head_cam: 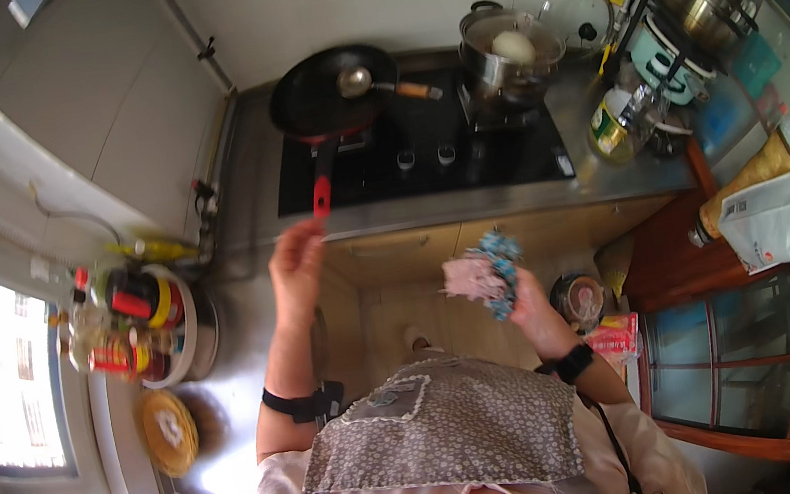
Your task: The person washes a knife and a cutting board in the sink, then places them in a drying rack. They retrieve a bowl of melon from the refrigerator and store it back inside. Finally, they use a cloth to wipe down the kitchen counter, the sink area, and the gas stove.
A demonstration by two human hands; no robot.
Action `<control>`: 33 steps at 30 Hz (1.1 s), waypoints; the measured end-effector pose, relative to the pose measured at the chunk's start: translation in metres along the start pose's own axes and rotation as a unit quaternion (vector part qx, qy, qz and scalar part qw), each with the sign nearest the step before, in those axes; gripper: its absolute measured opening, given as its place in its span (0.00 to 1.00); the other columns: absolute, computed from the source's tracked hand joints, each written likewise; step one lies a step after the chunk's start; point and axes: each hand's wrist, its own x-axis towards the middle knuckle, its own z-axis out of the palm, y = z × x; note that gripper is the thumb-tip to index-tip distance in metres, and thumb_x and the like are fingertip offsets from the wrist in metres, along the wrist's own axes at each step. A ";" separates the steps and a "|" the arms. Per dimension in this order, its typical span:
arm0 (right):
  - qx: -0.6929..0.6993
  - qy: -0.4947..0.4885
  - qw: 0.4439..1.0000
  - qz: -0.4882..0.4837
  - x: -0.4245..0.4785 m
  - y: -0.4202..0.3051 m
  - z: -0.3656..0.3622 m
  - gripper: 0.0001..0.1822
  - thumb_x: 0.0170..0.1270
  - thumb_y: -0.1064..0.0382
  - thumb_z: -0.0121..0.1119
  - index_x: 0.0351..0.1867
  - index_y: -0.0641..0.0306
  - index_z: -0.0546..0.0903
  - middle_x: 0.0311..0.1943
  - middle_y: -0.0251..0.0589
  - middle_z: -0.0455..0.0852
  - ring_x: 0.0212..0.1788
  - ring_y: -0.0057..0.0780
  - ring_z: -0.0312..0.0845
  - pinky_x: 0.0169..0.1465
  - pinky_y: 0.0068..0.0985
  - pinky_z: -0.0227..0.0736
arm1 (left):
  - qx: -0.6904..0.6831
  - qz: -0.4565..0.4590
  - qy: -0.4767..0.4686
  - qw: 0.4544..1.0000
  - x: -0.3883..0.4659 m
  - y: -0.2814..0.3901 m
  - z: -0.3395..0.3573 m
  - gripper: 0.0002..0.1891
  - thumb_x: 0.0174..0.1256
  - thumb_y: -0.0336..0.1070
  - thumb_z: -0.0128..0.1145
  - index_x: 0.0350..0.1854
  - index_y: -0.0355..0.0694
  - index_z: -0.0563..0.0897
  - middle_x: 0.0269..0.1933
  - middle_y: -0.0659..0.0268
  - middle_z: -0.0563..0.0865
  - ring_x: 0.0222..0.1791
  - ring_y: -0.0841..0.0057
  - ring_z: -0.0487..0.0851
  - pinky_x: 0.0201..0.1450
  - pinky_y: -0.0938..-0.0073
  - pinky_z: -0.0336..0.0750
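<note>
My left hand (298,270) is at the end of the red and black handle (323,185) of a frying pan (317,99). Its fingers are bent and blurred, and I cannot tell whether they grip the handle or only come close to it. The dark pan sits on the left burner, with a metal ladle (355,82) lying in it, its wooden grip over the rim. In my right hand (528,300) is a bunched, fluffy pink and blue cloth (484,276), held in front of the cabinet doors.
On the right burner stands a steel pot (510,71) with a pale round item inside. A glass lid (578,16) leans on the wall behind. An oil bottle (613,129) is at the counter's right. Sauce bottles (138,306) and a wicker basket (171,432) line the left side.
</note>
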 end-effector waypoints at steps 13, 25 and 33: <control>-0.030 0.205 0.962 -0.178 -0.033 -0.117 -0.049 0.22 0.70 0.57 0.50 0.60 0.69 0.73 0.57 0.48 0.79 0.58 0.41 0.76 0.64 0.39 0.69 | -0.297 -0.442 -0.149 0.833 0.184 -0.065 0.021 0.11 0.69 0.40 0.59 0.29 0.45 0.74 0.20 0.77 0.70 0.15 0.91 0.63 0.16 0.89 0.58; -0.342 -0.037 0.895 0.284 0.075 -0.180 -0.007 0.34 0.71 0.45 0.40 0.65 0.75 0.66 0.64 0.52 0.72 0.64 0.43 0.70 0.68 0.36 0.62 | -0.333 -0.364 0.040 0.869 -0.088 0.048 0.057 0.11 0.63 0.28 0.61 0.37 0.42 0.69 0.17 0.75 0.69 0.11 0.87 0.66 0.12 0.83 0.61; -0.377 -0.112 0.865 0.311 0.082 -0.183 0.035 0.21 0.72 0.56 0.48 0.60 0.63 0.73 0.55 0.45 0.80 0.56 0.41 0.77 0.63 0.36 0.68 | -0.347 -0.275 0.392 0.807 -0.354 0.154 0.185 0.13 0.60 0.29 0.64 0.38 0.42 0.70 0.17 0.74 0.69 0.11 0.87 0.66 0.13 0.82 0.60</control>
